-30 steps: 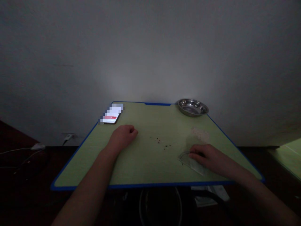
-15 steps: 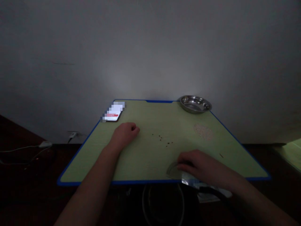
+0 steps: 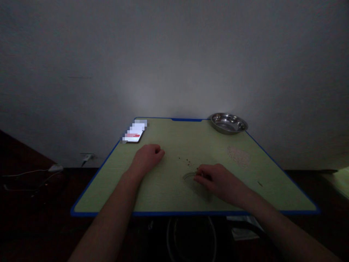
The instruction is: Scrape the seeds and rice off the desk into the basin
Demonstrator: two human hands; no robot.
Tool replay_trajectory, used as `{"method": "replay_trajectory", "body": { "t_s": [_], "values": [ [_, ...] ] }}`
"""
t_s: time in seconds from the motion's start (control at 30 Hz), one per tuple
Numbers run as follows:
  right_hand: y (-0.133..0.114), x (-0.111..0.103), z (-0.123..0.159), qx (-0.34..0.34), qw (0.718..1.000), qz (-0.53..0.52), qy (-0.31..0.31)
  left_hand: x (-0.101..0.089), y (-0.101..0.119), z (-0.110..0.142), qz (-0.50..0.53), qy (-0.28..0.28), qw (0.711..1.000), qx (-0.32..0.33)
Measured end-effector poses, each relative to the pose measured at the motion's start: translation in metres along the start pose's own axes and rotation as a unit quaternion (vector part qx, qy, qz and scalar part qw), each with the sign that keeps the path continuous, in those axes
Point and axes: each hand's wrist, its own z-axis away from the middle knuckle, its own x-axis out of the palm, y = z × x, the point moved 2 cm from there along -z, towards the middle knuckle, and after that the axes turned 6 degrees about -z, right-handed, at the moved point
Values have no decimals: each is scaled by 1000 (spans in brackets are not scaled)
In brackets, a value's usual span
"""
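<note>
My left hand (image 3: 147, 157) rests on the green table (image 3: 169, 189) as a loose fist, with nothing visible in it. My right hand (image 3: 218, 180) lies near the table's middle, its fingers closed on a clear plastic bag (image 3: 191, 177) whose rounded edge sticks out to the left of the fingertips. Several small dark grains (image 3: 187, 160) are scattered just beyond the bag. A patch of pale grains (image 3: 239, 155) lies farther right.
A steel bowl (image 3: 229, 123) stands at the table's far right corner. A lit phone (image 3: 134, 134) lies at the far left edge. Cables and a plug (image 3: 54, 169) lie on the dark floor at left. Another green surface (image 3: 344, 176) shows at the right edge.
My right hand has slid the clear bag from the table's right front toward the middle, close to the dark grains. My left hand has stayed put.
</note>
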Motion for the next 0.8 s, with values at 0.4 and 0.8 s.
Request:
{"method": "replay_trajectory", "body": {
  "t_s": [0.4, 0.8],
  "values": [
    [-24, -10, -68, -45, 994, 51, 90, -3, 0, 2, 6, 2, 1000, -4],
    [57, -48, -81, 24, 1000, -6, -5, -1, -3, 1, 27, 25, 999, -25]
  ]
}}
